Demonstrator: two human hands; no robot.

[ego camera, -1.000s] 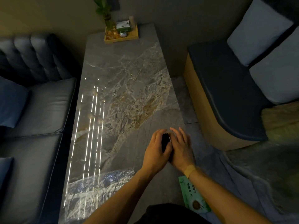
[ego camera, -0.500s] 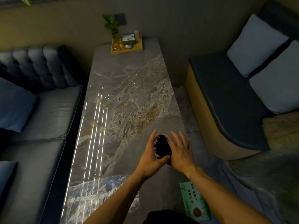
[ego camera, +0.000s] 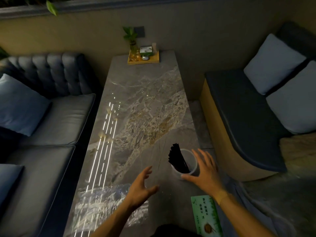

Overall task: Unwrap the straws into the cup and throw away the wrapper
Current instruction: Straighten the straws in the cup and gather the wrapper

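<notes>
A clear cup [ego camera: 192, 162] stands on the marble table [ego camera: 140, 117] near its right edge. A bundle of black straws [ego camera: 177, 157] leans inside it, tips pointing up and to the left. My right hand [ego camera: 204, 168] is spread just right of the cup, thumb by its base, fingers apart and holding nothing. My left hand [ego camera: 141, 187] hovers open over the table, to the left of the cup and nearer me. No wrapper is visible in either hand.
A green printed card [ego camera: 206, 216] lies at the table's near right corner. A wooden tray [ego camera: 143, 57] with a plant and small items sits at the far end. Dark sofas [ego camera: 51, 117] flank the left, a cushioned bench [ego camera: 248, 117] the right.
Both hands were cupped around the straw bundle over the cup; now they have opened and drawn apart, leaving the straws leaning in the cup. The view has tilted up.
</notes>
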